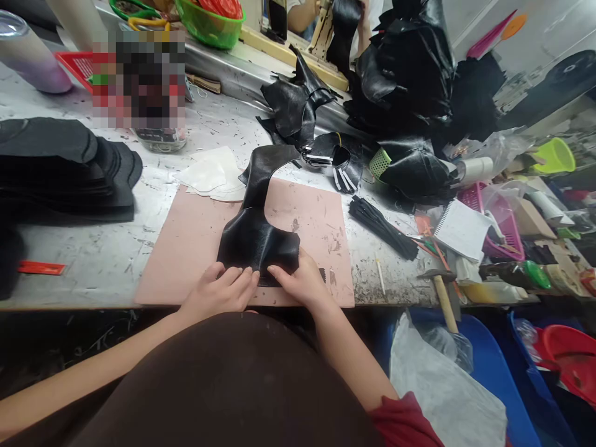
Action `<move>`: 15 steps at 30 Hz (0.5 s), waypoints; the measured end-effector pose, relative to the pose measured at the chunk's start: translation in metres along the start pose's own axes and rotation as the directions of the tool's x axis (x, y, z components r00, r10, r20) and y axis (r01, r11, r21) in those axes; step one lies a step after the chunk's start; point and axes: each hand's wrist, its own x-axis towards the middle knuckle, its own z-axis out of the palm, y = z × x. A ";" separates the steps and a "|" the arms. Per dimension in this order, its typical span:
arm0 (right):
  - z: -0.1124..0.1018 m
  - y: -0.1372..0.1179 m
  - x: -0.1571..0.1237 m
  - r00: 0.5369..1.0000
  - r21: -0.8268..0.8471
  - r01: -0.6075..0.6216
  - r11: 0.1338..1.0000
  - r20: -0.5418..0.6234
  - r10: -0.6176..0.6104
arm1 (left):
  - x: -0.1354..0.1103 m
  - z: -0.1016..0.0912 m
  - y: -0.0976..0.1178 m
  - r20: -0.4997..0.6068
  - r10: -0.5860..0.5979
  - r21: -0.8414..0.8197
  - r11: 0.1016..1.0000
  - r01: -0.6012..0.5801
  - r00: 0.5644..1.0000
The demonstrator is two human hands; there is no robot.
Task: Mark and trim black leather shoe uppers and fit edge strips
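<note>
Black leather is meeting my fingers: with left hand point(230, 287) and right hand point(305, 280) I am gripping the leather panel point(259, 239) by its near edge, over a pink mat point(179, 254). Beyond, a green bowl point(214, 34) is holding red plastic point(222, 7); rightward, white sheeting point(440, 388) is partly covering a blue tub point(498, 366).

Bright, cool light falls from above on the table point(109, 248), leaving the space beneath it dark and drawing glossy streaks on the black piece point(258, 233). The wide view stretches toward its edges — the cup point(35, 59) leans outward, the far right looks soft — and coarse pixels hide part of the upper left.
</note>
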 end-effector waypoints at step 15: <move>0.004 0.004 0.000 1.000 -0.064 0.025 0.998 0.006 -0.024 | 0.005 -0.001 -0.003 0.004 0.023 0.047 0.999 -0.024 1.000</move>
